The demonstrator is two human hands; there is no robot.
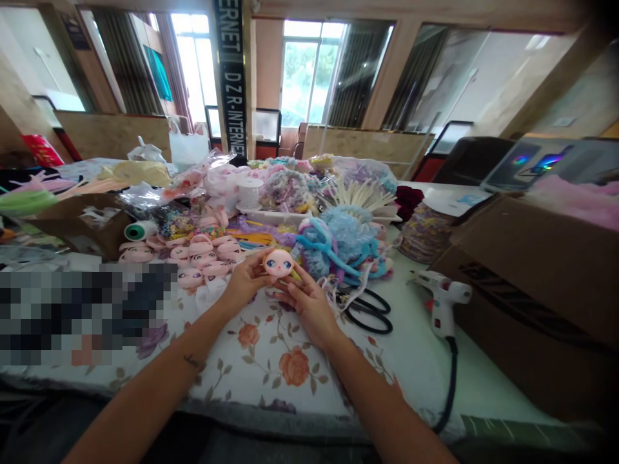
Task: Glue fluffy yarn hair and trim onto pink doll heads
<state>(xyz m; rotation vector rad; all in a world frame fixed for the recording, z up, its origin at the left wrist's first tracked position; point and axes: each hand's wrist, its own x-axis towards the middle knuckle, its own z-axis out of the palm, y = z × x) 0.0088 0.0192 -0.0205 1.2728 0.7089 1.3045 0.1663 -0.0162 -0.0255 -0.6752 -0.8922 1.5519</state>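
Doll head (279, 263) held above flowered cloth (261, 380), face toward camera, probably for clear look. Left hand (249, 278) and right hand (308, 303) grasp opposite sides, likely steadying it. Similar faces (189, 276) clustered near left hand, seemingly for easy reach; glue gun (441, 301) off right.

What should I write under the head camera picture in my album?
Two bare hands hold a round, pale-pink doll head with big blue eyes above a white, flower-printed cloth.

Bright windows (297, 80); dark curtains (360, 80) alongside; black lettered column (231, 77) between; beige partitions (358, 147) below.
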